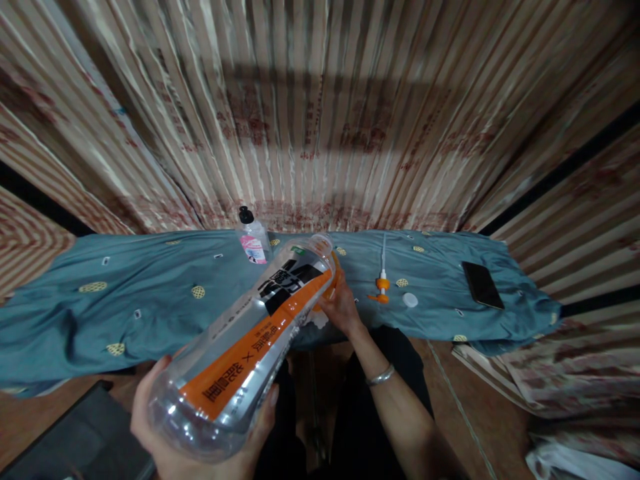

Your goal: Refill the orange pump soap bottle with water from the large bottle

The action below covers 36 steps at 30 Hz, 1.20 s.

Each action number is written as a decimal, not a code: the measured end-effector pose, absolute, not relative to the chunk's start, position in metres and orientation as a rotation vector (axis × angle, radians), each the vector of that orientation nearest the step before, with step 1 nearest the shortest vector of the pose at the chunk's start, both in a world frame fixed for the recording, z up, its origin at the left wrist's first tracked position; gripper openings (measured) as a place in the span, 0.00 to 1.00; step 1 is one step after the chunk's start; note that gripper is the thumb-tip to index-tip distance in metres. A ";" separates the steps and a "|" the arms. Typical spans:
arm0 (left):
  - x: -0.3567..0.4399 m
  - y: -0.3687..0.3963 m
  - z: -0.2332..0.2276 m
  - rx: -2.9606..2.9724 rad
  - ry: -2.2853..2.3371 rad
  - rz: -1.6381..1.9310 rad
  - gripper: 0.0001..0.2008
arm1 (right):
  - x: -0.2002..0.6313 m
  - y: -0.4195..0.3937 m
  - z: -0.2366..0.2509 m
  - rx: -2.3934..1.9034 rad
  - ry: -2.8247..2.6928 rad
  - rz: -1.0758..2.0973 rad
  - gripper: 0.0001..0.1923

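Note:
A large clear plastic bottle (245, 327) with an orange, black and silver label is tilted, its open mouth pointing up and to the right, away from me. My left hand (200, 433) is wrapped round its wide base. Beside the bottle's neck, my right hand (343, 305) is closed on an orange object (336, 267), mostly hidden behind the bottle, so its kind cannot be made out. Something white and crumpled (317, 319) shows just under the right hand. Right of that hand, an orange pump head (383, 287) with a long pale tube lies on the cloth.
A blue-green patterned cloth (165, 293) covers the table. On it are a small clear bottle (254, 241) with a black cap and pink label, a round white disc (410, 300) and a black phone (481, 285). Striped curtains (320, 133) hang close behind.

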<state>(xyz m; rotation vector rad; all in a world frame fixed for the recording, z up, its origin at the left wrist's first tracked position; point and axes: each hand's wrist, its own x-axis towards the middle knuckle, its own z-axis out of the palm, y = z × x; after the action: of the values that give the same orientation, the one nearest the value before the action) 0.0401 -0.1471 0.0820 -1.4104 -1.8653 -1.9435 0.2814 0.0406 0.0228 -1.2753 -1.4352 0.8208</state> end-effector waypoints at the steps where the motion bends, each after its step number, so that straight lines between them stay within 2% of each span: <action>1: 0.042 -0.146 0.085 -1.405 -1.875 -1.950 0.57 | 0.282 0.041 0.023 -1.273 -1.444 0.821 0.41; 5: 0.059 -0.141 0.106 -1.383 -1.953 -1.997 0.56 | 0.282 0.041 0.025 -1.281 -1.446 0.814 0.43; 12: 0.107 -0.131 0.137 -1.427 -2.016 -2.109 0.60 | 0.281 0.040 0.023 -1.262 -1.426 0.813 0.40; 20: 0.077 -0.138 0.110 -1.359 -1.836 -2.017 0.53 | 0.280 0.041 0.024 -1.274 -1.423 0.788 0.38; 26: 0.069 -0.139 0.101 -1.271 -1.842 -2.054 0.57 | 0.279 0.040 0.024 -1.292 -1.405 0.801 0.37; 36: 0.072 -0.138 0.105 -1.304 -1.857 -2.040 0.54 | 0.280 0.040 0.025 -1.283 -1.402 0.804 0.36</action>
<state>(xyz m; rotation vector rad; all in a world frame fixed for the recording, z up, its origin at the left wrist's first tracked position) 0.0720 -0.1382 0.1053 -1.3036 -1.8570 -2.0399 0.2804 0.0398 0.0249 -1.2834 -1.4018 0.8043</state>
